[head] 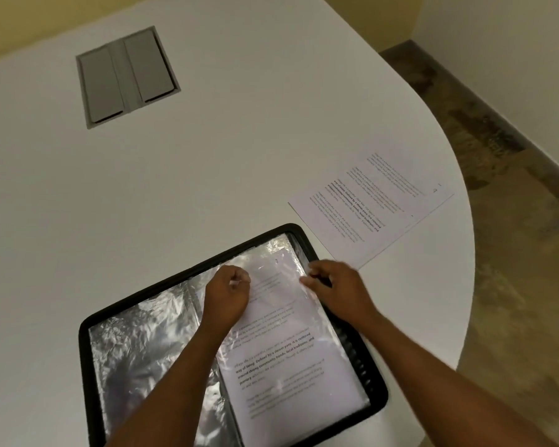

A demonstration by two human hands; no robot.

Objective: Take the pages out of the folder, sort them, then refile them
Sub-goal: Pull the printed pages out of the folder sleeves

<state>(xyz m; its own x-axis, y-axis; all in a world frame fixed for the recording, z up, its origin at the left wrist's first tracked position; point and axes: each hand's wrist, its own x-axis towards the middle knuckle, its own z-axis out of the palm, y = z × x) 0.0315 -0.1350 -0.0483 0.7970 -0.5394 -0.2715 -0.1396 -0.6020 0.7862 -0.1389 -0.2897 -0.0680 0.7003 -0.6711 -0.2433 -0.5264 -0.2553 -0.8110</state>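
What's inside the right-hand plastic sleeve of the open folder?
A printed page lies inside the sleeve, with both hands at its top edge. Any pages beneath it are covered and cannot be seen.

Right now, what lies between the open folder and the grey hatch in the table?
Only bare white table, as the head view shows, between the folder and the hatch.

A white desk (pixel 239 140) with a rounded edge and a grey hatch (pixel 127 77) set in its top stands on a brown mottled floor (pixel 523 253), with pale yellow walls (pixel 497 24) and a dark skirting (pixel 484 101).
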